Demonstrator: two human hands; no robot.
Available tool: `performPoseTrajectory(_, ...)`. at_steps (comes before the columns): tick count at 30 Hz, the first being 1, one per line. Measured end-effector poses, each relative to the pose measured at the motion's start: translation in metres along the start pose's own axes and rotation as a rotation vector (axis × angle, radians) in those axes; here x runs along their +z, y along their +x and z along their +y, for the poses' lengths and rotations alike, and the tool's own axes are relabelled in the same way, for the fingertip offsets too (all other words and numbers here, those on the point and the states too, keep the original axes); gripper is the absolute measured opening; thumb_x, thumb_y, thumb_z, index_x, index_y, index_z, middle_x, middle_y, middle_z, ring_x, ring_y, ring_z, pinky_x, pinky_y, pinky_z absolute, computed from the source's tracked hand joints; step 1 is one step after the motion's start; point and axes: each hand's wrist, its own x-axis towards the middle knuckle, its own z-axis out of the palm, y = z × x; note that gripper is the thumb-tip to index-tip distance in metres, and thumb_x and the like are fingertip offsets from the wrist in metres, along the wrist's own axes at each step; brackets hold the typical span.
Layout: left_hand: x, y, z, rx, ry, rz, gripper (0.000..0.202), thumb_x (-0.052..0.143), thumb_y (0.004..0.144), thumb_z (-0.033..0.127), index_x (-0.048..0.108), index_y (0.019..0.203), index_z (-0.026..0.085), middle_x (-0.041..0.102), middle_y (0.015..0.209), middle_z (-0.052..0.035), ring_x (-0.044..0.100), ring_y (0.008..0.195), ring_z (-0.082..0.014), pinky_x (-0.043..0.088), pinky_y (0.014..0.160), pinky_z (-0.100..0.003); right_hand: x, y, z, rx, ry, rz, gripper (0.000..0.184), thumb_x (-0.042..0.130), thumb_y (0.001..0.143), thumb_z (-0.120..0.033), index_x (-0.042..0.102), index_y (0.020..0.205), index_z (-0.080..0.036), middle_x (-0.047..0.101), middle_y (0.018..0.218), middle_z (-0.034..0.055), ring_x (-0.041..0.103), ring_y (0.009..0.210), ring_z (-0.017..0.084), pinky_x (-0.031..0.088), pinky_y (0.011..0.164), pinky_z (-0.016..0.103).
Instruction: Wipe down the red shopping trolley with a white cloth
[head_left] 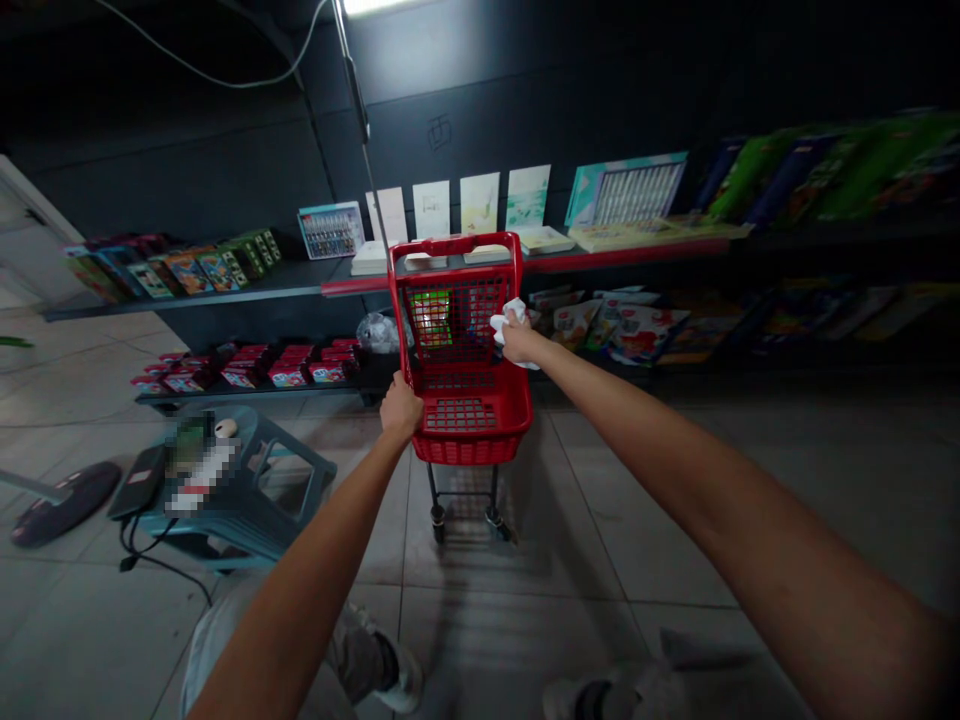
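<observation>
A small red shopping cart stands upright on the tiled floor in front of me, its handle at the far side. My left hand is closed around the left rim of its basket. Bunched in my right hand is a white cloth, pressed against the right edge of the basket's tall back part. Whether it is fabric or paper I cannot tell. Through the basket's grid a bright green and yellow pack shows behind. My fingertips are partly hidden on both sides.
Behind the cart, a shelf bears books and small boxes. Snack bags and red boxes sit on the lower shelf. A grey-blue stool holding a black device with cables stands at left.
</observation>
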Motion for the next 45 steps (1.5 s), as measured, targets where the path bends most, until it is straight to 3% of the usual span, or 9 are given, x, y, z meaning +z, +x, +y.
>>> performPoseTrajectory(3,-0.001,-0.002,0.002,-0.005,-0.001,-0.010,0.036,0.046,0.098,0.023,0.048,0.133,0.023,0.070,0.131,-0.0178,0.071,0.118,-0.0311,0.054,0.094,-0.040,-0.006,0.017,0.003,0.104,-0.043,-0.082,0.078,0.064,0.073,-0.006,0.051,0.150,0.001,0.012,0.174,0.0237,0.027,0.156,0.046,0.030,0.126,0.053)
performPoseTrajectory(7,0.000,-0.003,0.002,0.002,0.002,-0.010,0.036,0.044,0.097,0.017,0.048,0.133,0.023,0.071,0.131,-0.0180,0.072,0.116,-0.0301,0.054,0.092,-0.039,-0.012,0.038,0.008,0.126,-0.010,-0.070,0.083,0.067,0.073,-0.008,0.047,0.153,0.000,0.017,0.173,0.0218,0.021,0.157,0.046,0.025,0.128,0.052)
performPoseTrajectory(13,0.005,0.004,-0.001,0.011,0.009,0.011,0.036,0.045,0.097,0.018,0.048,0.132,0.023,0.071,0.129,-0.0172,0.072,0.117,-0.0302,0.054,0.093,-0.039,-0.001,0.039,0.007,0.112,0.079,0.214,0.074,0.054,0.086,-0.013,0.042,0.158,-0.007,0.014,0.175,0.0171,0.022,0.158,0.040,0.031,0.126,0.054)
performPoseTrajectory(16,0.007,0.006,-0.001,-0.004,0.023,0.012,0.037,0.045,0.097,0.019,0.048,0.133,0.023,0.070,0.130,-0.0177,0.072,0.117,-0.0317,0.055,0.093,-0.041,0.004,0.030,0.002,0.140,0.108,0.265,0.075,0.052,0.088,-0.015,0.037,0.161,-0.014,0.010,0.176,0.0152,0.030,0.155,0.037,0.035,0.123,0.053)
performPoseTrajectory(20,0.005,0.000,0.001,-0.021,0.035,0.011,0.035,0.044,0.097,0.021,0.047,0.133,0.023,0.069,0.133,-0.0176,0.071,0.118,-0.0312,0.054,0.095,-0.041,-0.003,0.017,-0.006,0.206,0.062,0.193,0.078,0.052,0.088,-0.010,0.033,0.163,-0.014,0.004,0.176,0.0183,0.050,0.140,0.038,0.043,0.116,0.050)
performPoseTrajectory(28,0.003,-0.021,-0.001,-0.020,0.041,0.005,0.035,0.046,0.097,0.022,0.046,0.131,0.022,0.069,0.131,-0.0186,0.071,0.119,-0.0332,0.054,0.095,-0.044,-0.015,-0.025,-0.019,0.227,0.038,0.117,0.082,0.051,0.087,-0.009,0.027,0.166,-0.008,0.004,0.175,0.0227,0.058,0.131,0.047,0.048,0.111,0.058)
performPoseTrajectory(37,-0.003,-0.033,-0.009,-0.017,0.078,-0.008,0.036,0.048,0.094,0.024,0.045,0.130,0.023,0.066,0.136,-0.0203,0.070,0.120,-0.0348,0.053,0.098,-0.047,-0.014,-0.124,-0.044,0.136,0.078,0.057,0.071,0.044,0.088,-0.011,0.040,0.159,-0.006,0.012,0.174,0.0216,0.054,0.138,0.045,0.047,0.114,0.057)
performPoseTrajectory(41,-0.015,-0.022,-0.013,-0.060,0.105,-0.085,0.044,0.053,0.089,0.026,0.045,0.132,0.020,0.067,0.134,-0.0224,0.068,0.124,-0.0378,0.051,0.102,-0.050,-0.014,-0.145,-0.057,0.147,0.094,0.083,0.069,0.043,0.088,-0.009,0.042,0.157,-0.007,0.017,0.173,0.0219,0.056,0.137,0.043,0.047,0.115,0.054)
performPoseTrajectory(45,-0.027,0.009,-0.010,-0.089,0.020,-0.084,0.045,0.049,0.094,0.034,0.046,0.137,0.018,0.061,0.144,-0.0224,0.064,0.129,-0.0363,0.050,0.105,-0.047,-0.013,-0.156,-0.075,0.156,0.109,0.096,0.066,0.042,0.088,-0.007,0.045,0.154,-0.007,0.018,0.173,0.0218,0.054,0.140,0.041,0.047,0.115,0.052)
